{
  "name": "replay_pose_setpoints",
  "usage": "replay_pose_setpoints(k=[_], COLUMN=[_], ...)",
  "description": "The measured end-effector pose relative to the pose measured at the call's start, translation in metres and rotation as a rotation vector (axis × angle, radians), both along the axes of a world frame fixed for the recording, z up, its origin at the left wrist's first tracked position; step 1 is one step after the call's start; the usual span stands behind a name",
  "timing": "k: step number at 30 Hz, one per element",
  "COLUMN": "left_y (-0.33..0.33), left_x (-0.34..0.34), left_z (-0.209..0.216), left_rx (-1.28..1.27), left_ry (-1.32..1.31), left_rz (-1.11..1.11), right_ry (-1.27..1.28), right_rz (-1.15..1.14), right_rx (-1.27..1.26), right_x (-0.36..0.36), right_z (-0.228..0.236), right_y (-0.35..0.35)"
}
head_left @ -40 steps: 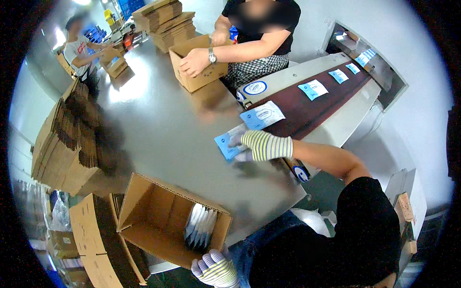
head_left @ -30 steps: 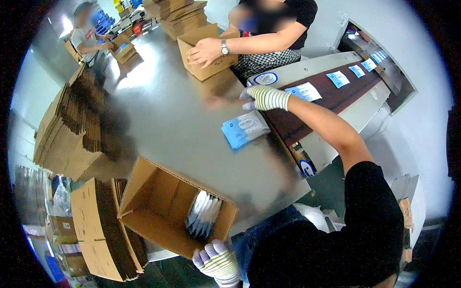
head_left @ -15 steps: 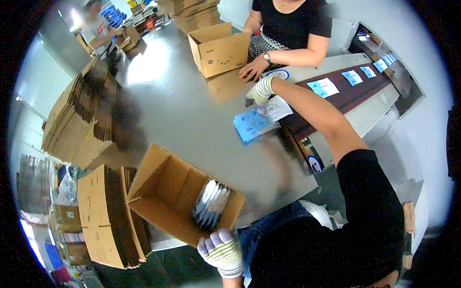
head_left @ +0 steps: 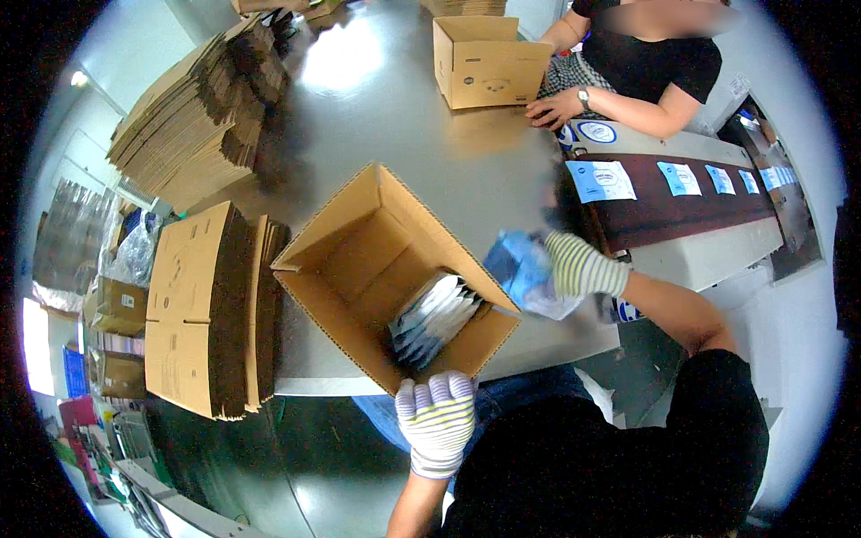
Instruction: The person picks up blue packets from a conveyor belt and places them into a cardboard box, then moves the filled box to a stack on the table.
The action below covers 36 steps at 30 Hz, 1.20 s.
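An open cardboard box (head_left: 336, 260) stands tilted at the table's near edge. My left hand (head_left: 437, 426), in a striped glove, has its fingers hooked over the box's near rim. Inside, several flat white-and-blue packets (head_left: 435, 318) lean in a row against one side. Just right of the box, my gloved right hand (head_left: 583, 267) is closed on some blue-and-white packets (head_left: 522, 269). They are blurred, so I cannot tell how many there are.
A dark conveyor belt (head_left: 664, 215) on the right carries more packets (head_left: 603, 182). Across the table, a co-worker's hand (head_left: 558, 106) rests near another open box (head_left: 493, 76). Flattened cartons (head_left: 193, 309) stand on the left, with a tall carton stack (head_left: 193, 117) behind them.
My right hand has drawn the packets from the belt's end toward me, beside the box. My left hand keeps its hold on the rim. The view has shifted.
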<state>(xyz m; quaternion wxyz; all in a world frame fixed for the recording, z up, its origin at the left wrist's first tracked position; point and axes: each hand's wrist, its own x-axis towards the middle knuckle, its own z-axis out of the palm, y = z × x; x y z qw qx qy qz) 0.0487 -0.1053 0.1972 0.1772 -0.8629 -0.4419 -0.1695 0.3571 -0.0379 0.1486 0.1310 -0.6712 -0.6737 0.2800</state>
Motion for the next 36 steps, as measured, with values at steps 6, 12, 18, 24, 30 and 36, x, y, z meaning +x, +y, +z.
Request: replay_pose_setpoints(k=[6, 12, 18, 24, 30, 36], left_y=[-0.004, -0.011, -0.029, -0.033, -0.027, -0.022], left_x=[-0.002, 0.004, 0.007, 0.005, 0.001, 0.004], left_z=[-0.004, -0.011, -0.019, -0.021, -0.022, -0.03], left_rx=[-0.034, -0.017, -0.021, -0.075, -0.025, 0.023], left_ry=[0.02, 0.035, 0.072, 0.006, -0.064, -0.132], left_rz=[-0.029, -0.02, -0.089, -0.067, -0.042, -0.071], right_ry=[0.425, -0.398, -0.801, -0.322, 0.194, 0.097], right_rz=[0.23, 0.582, 0.868, 0.768, 0.444, 0.093], right_rx=[0.439, 0.64, 0.196, 0.46, 0.811, 0.737], right_x=[-0.056, -0.143, -0.18, -0.152, -0.1, -0.046], right_z=[0.112, 0.12, 0.067, 0.119, 0.103, 0.044], right_y=[0.026, 0.064, 0.067, 0.047, -0.005, -0.039])
